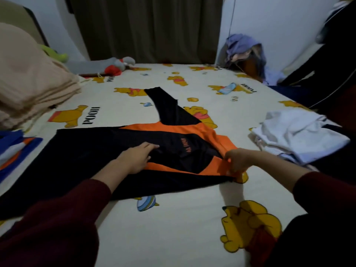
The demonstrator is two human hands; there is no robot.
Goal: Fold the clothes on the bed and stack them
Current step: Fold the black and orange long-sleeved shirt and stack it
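A black and orange jersey point(107, 151) lay spread flat across the middle of the bed point(183, 218), its body running toward the left edge and one black sleeve point(169, 106) stretching away toward the far edge. The left hand point(134, 158) rested on the dark chest panel with its fingers straight and flat, pressing the cloth down and holding nothing. The right hand point(238, 159) was at the jersey's right end, its fingers curled around the orange fabric there and pinching it up a little off the sheet. Both forearms wore dark red sleeves. Near the right edge of the bed sat a pile of white clothes point(296, 135), just beside the right hand but not touching it. At the left edge lay a blue, white and orange garment point(13, 151), partly under the jersey's hem, and beyond it a stack of beige cloth point(28, 81). A grey and red plush toy point(107, 66) lay along the far edge, and a heap of lilac clothing point(244, 51) was bunched at the far right corner against the wall.
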